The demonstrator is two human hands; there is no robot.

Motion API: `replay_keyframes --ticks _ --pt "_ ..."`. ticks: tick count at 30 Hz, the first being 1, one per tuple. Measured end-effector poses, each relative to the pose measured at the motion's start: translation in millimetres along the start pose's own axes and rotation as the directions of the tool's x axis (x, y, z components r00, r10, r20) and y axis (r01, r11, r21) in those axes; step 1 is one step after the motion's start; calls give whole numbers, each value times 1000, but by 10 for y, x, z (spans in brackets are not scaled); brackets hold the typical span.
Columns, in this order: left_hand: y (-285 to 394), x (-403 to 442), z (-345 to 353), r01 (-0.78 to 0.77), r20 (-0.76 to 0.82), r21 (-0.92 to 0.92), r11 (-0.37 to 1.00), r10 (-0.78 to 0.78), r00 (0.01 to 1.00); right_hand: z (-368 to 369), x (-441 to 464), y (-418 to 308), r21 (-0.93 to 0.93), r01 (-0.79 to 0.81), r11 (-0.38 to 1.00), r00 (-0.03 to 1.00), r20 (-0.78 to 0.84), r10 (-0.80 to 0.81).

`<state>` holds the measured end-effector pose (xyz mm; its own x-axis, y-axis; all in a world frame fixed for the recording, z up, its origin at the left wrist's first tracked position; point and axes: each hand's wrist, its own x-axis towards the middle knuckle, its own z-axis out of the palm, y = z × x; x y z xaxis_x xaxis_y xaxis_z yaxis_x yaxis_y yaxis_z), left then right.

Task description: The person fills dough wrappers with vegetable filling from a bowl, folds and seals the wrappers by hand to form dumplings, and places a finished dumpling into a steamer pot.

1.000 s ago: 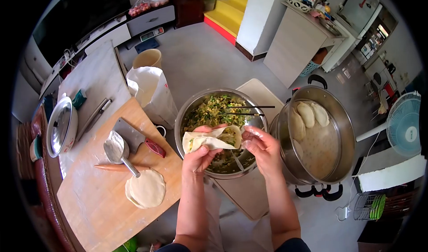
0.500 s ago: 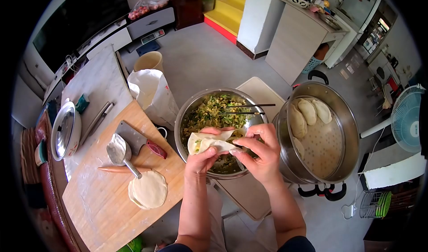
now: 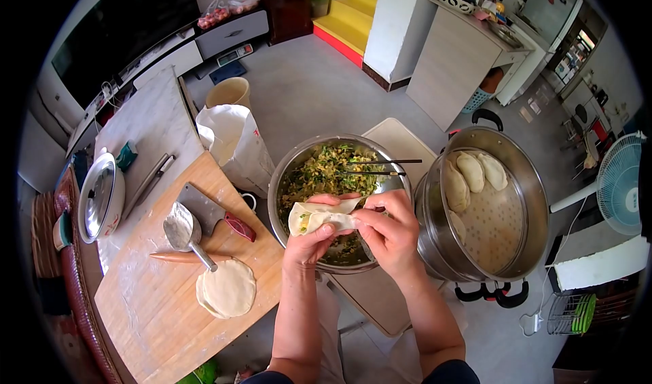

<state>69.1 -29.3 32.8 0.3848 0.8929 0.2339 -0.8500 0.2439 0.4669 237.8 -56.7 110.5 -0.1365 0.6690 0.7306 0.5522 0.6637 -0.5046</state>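
A half-folded dumpling [image 3: 326,219], with some filling showing at its left end, is held over a steel bowl [image 3: 276,200] of chopped green and yellow filling [image 3: 326,173]. My left hand [image 3: 310,241] cradles it from below and behind, thumb on the near side. At its right end the fingers of my right hand [image 3: 388,231] pinch the dough edges together. Two dark chopsticks [image 3: 387,161] rest across the bowl's right side. On the wooden board [image 3: 156,316] lies a round dough wrapper [image 3: 226,290].
Right of the bowl stands a steamer pot [image 3: 536,228] with several folded dumplings [image 3: 471,171]. The board also carries a cleaver [image 3: 202,207], a flour scoop [image 3: 180,228] and a rolling pin [image 3: 170,256]. A white sack [image 3: 238,146] stands behind it; a fan [image 3: 619,187] is far right.
My right fingers have closed in on the dumpling's right end, where the edges now meet. My left hand keeps its hold almost unmoved.
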Motion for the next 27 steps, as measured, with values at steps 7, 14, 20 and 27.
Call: replay_keyframes --ticks 7,14,20,27 --pt "16 -1 24 13 7 -13 1000 -13 1000 2 100 -55 -3 -11 1000 996 -83 10" --pt "-13 -39 -9 3 -57 -10 1000 -4 998 62 72 17 56 45 997 995 -93 -40" --pt "-12 -48 -24 16 -48 -15 1000 -17 999 91 59 41 124 15 992 993 -115 0" --pt "-22 -54 -43 13 -57 -10 1000 -14 998 94 75 0 -18 61 998 994 -91 -63"
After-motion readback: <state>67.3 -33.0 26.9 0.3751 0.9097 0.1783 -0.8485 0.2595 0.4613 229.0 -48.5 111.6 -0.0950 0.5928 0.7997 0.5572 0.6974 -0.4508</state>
